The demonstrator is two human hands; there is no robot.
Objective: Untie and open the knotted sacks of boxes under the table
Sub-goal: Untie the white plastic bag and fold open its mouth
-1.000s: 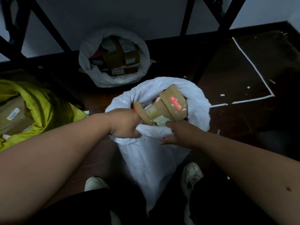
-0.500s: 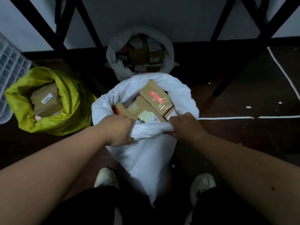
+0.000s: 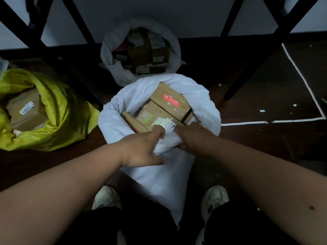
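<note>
You're on the opening step: left hand [image 3: 141, 149] and right hand [image 3: 192, 137] both pinch the near rim of the white sack [image 3: 159, 177] between your feet, boxes [image 3: 168, 105] showing, so next roll that rim down, gently.

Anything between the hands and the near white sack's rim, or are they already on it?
Nothing visible stands between. Both the left hand and the right hand already grip the near rim of the white sack, bunched between them; its mouth gapes over the cardboard boxes.
</note>
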